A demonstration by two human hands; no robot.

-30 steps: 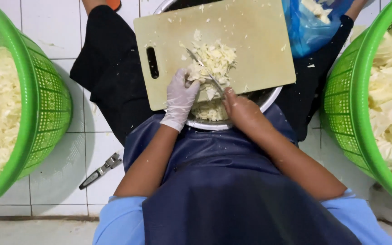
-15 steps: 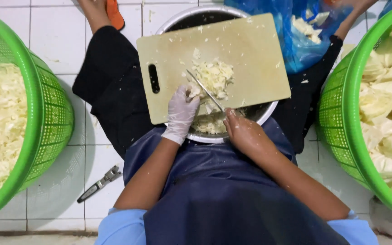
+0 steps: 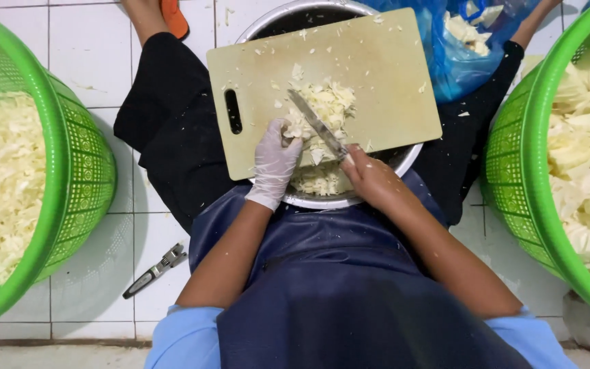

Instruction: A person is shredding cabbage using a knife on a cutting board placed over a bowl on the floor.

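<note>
— What are the two hands doing?

— The left hand [image 3: 274,160], in a thin white glove, presses down on the chopped cabbage [image 3: 322,116] near the middle of the cutting board [image 3: 377,68], its fingers curled over the heap's near side. The right hand [image 3: 370,179] is bare, its grip closed around the handle of a knife [image 3: 319,126]; the blade slants across the heap towards the board's far-left corner.

— And the board itself?

— It lies across a metal bowl [image 3: 322,199] on the person's lap, with more shreds in the bowl under the board's near edge.

— What lies around?

— A green basket [image 3: 83,164] of shredded cabbage stands on the tiled floor [image 3: 29,41] at the left, another green basket [image 3: 513,157] with big leaves at the right, a blue bag [image 3: 455,65] beyond the board, and a small black-handled tool [image 3: 153,271] on the floor.
</note>
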